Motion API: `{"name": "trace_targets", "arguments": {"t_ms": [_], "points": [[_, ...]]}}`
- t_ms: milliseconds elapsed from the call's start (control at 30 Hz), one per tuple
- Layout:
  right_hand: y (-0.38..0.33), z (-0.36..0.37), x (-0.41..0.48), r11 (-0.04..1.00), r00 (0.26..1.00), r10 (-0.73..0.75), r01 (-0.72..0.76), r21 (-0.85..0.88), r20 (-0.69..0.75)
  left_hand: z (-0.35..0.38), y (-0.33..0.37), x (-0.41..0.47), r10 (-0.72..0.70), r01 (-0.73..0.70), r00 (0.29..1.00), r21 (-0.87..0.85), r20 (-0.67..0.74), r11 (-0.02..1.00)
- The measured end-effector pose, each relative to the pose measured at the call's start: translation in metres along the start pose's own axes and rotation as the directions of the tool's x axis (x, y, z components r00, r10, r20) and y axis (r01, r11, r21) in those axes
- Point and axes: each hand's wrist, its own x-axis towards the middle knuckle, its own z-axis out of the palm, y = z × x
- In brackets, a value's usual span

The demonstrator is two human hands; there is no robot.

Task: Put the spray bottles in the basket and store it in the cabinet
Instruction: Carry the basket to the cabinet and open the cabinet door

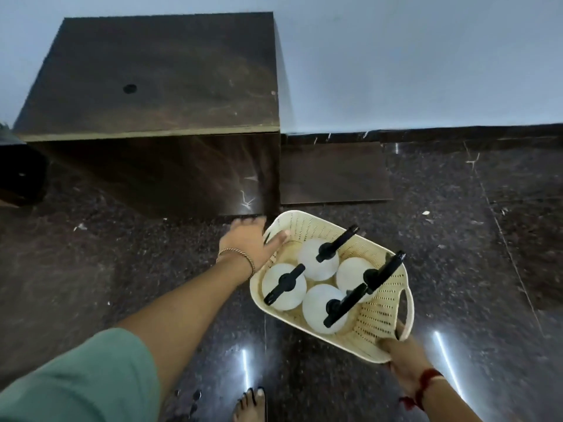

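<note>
A cream perforated basket [377, 312] hangs above the dark floor, right of centre. Inside stand several white spray bottles [318, 258] with black trigger heads. My left hand [249, 242] rests on the basket's far left rim, thumb over the edge and fingers spread flat toward the cabinet's bottom corner. My right hand [405, 354] grips the basket's near right end by its handle. The dark wooden cabinet [158, 86] stands at the upper left against the wall; its open door [335, 173] swings out to the right of it.
Polished dark stone floor [457, 239] spreads all around, with light reflections. A pale blue wall [426, 56] runs behind. A dark object [18, 175] sits at the left edge. My bare foot [249, 403] shows at the bottom.
</note>
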Motion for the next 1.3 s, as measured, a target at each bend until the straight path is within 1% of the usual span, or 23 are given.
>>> {"name": "trace_targets", "arguments": {"t_ms": [33,67,100,133,167,200,267,300,333,400,567,700,800,833,967,1033,1100,1133,1200,1267,1300], "points": [[0.005,-0.002,-0.001,0.998,1.0,0.009,-0.009,0.055,-0.001,-0.011,0.009,0.007,0.167,-0.149,0.979,0.148,-0.12,0.978],[0.009,-0.005,-0.002,0.995,1.0,0.015,-0.015,0.1,0.002,-0.023,0.019,0.016,0.369,-0.295,0.913,0.343,-0.174,0.892],[0.012,-0.009,-0.003,0.99,1.0,0.024,-0.025,0.137,0.005,-0.037,0.029,0.028,0.552,-0.401,0.82,0.535,-0.153,0.744],[0.014,-0.014,-0.004,0.985,0.999,0.038,-0.038,0.171,0.004,-0.05,0.04,0.041,0.661,-0.433,0.746,0.691,-0.086,0.579],[0.015,-0.019,-0.005,0.978,0.999,0.053,-0.052,0.2,0.001,-0.063,0.05,0.053,0.686,-0.39,0.727,0.802,-0.033,0.452],[0.017,-0.024,-0.006,0.973,0.998,0.063,-0.061,0.223,0.0,-0.074,0.058,0.064,0.649,-0.304,0.761,0.877,-0.011,0.371],[0.021,-0.031,-0.009,0.961,0.998,0.069,-0.068,0.267,0.006,-0.093,0.069,0.081,0.498,-0.145,0.867,0.955,-0.003,0.259],[0.023,-0.034,-0.01,0.957,0.998,0.064,-0.063,0.284,0.007,-0.099,0.072,0.086,0.417,-0.105,0.909,0.969,0.002,0.224],[0.025,-0.037,-0.01,0.953,0.998,0.055,-0.053,0.298,0.001,-0.103,0.073,0.089,0.358,-0.087,0.934,0.975,0.008,0.205],[0.026,-0.04,-0.011,0.949,0.999,0.033,-0.025,0.313,-0.02,-0.107,0.068,0.091,0.306,-0.07,0.952,0.981,0.011,0.183],[0.027,-0.044,-0.013,0.942,0.998,0.029,-0.007,0.335,-0.061,-0.104,0.061,0.091,0.342,-0.05,0.94,0.995,0.016,0.092],[0.022,-0.042,-0.02,0.947,0.998,0.025,-0.006,0.32,-0.058,-0.104,0.067,0.087,0.363,-0.042,0.932,0.995,0.007,0.088],[0.02,-0.037,-0.025,0.954,0.998,0.03,-0.012,0.3,-0.056,-0.107,0.072,0.082,0.372,-0.074,0.928,0.988,0.018,0.137],[0.019,-0.035,-0.027,0.955,0.998,0.035,-0.017,0.294,-0.055,-0.107,0.073,0.079,0.384,-0.1,0.923,0.979,0.024,0.18],[0.015,-0.031,-0.033,0.962,0.998,0.042,-0.031,0.27,-0.035,-0.102,0.074,0.058,0.425,-0.202,0.905,0.88,-0.001,0.431],[0.013,-0.031,-0.036,0.968,0.998,0.055,-0.044,0.248,-0.041,-0.092,0.07,0.041,0.386,-0.249,0.922,0.782,0.012,0.572],[0.013,-0.032,-0.038,0.97,0.997,0.061,-0.048,0.239,-0.047,-0.08,0.065,0.025,0.357,-0.273,0.934,0.696,0.026,0.664],[0.013,-0.033,-0.04,0.97,0.997,0.062,-0.051,0.237,-0.043,-0.077,0.062,0.016,0.34,-0.272,0.94,0.66,0.027,0.7],[0.012,-0.037,-0.041,0.971,0.997,0.069,-0.057,0.231,-0.046,-0.073,0.058,0.001,0.278,-0.272,0.956,0.631,0.091,0.727],[0.014,-0.038,-0.042,0.975,0.997,0.056,-0.044,0.218,-0.049,-0.06,0.048,-0.017,0.223,-0.261,0.964,0.646,0.143,0.717],[0.015,-0.037,-0.043,0.978,0.998,0.049,-0.038,0.207,-0.049,-0.059,0.043,-0.026,0.187,-0.274,0.962,0.644,0.2,0.714]]}}
